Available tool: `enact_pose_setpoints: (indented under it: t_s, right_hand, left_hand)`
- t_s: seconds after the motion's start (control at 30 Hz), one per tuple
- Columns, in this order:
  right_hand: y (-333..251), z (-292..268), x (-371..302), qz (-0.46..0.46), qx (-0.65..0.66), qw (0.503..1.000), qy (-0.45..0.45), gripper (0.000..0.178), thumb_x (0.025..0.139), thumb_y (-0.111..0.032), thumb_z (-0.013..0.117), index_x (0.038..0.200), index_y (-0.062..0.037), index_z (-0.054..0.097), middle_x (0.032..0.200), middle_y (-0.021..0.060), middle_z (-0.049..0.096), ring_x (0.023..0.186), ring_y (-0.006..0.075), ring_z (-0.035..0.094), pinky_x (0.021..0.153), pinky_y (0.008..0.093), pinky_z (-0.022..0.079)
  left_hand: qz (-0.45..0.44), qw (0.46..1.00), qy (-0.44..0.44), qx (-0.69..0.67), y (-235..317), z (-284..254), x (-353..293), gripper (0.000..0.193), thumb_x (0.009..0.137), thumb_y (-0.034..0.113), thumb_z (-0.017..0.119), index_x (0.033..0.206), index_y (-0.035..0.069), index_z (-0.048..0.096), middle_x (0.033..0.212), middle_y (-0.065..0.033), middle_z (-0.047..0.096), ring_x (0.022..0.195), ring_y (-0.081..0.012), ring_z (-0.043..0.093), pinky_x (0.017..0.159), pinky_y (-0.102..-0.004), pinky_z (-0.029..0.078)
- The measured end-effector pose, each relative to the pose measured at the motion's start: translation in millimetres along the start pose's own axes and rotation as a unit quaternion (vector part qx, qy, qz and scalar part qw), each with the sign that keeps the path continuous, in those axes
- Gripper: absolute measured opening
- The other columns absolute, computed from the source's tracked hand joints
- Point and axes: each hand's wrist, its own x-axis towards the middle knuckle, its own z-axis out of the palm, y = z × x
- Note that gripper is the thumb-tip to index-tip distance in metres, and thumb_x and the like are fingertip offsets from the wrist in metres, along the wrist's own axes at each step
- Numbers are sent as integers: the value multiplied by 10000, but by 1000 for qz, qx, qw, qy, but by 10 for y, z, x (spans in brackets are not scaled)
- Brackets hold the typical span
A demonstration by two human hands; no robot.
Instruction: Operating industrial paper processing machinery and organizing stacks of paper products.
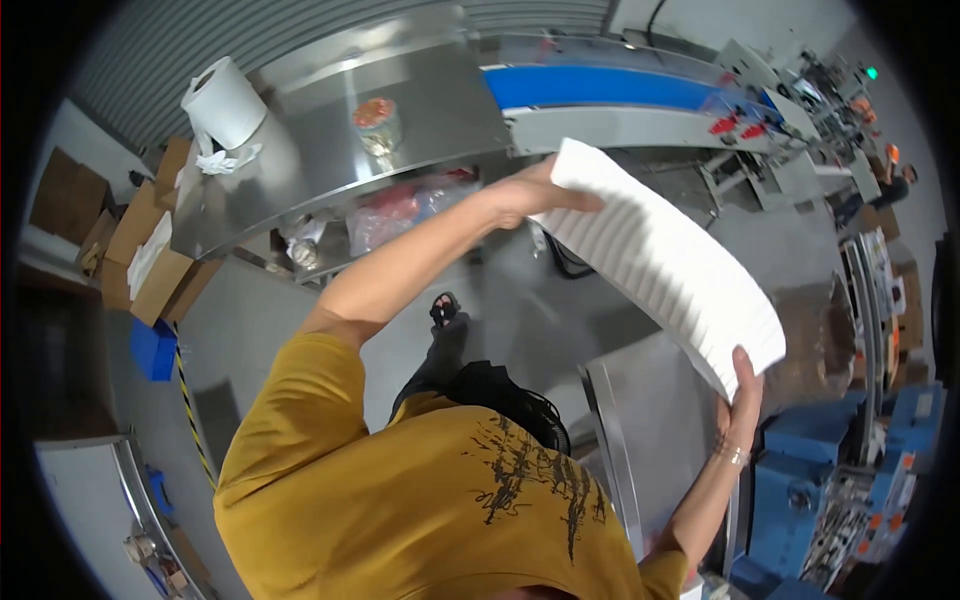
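A long white ribbed stack point(670, 250), slightly bowed, is held up in front of me between both hands. My left hand point(530, 192) is closed on its upper left end, with the thumb across the ribbed face. Lower down on the right, my right hand point(740, 398) grips the other end, thumb up along the edge. The fingers behind the stack are hidden. What the stack is made of, I cannot make out. Under its lower right end is a metal-topped table point(655, 410).
A steel table point(440, 110) at the far left bears a paper roll point(226, 103) and a round container point(376, 124). Beyond the stack runs a blue conveyor belt point(610, 88). Cardboard boxes point(150, 240) stand left; blue machinery point(800, 490) stands right. A person point(893, 180) is far right.
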Motion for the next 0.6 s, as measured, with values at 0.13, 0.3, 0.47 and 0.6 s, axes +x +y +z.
enact_pose_setpoints:
  t_s: [0.13,0.3,0.47,0.6]
  right_hand:
    - [187,1136,915,33,-40,993,-106,643,843,-152,675,1389,3,372,1325,105,508,1195,249,513,998,383,417]
    - [452,2462,1869,123,-31,970,-208,694,805,-140,715,1382,32,370,1322,131,497,1217,248,481,1020,349,381]
    - [705,3477,2540,210,-124,915,-322,608,817,-155,704,1338,8,438,1265,100,542,1140,220,536,957,339,433]
    - [1150,4218,2720,239,-128,897,-350,543,842,-185,689,1312,-18,475,1240,84,557,1104,203,546,944,327,436]
  left_hand:
    - [-21,996,89,11,181,-1036,-169,824,740,295,785,1395,34,358,1344,-131,482,1270,-239,424,1069,-344,311]
    - [-79,982,171,-16,-241,-2376,-107,904,741,375,775,1425,24,299,1386,-153,436,1298,-261,388,1085,-389,290]
    - [-175,955,238,34,28,-2923,-426,974,744,536,721,1439,14,281,1448,-180,363,1359,-298,319,1115,-415,236]
    - [-296,885,352,65,-87,-3528,-808,998,802,658,570,1473,12,210,1500,-209,279,1407,-326,233,1134,-429,196]
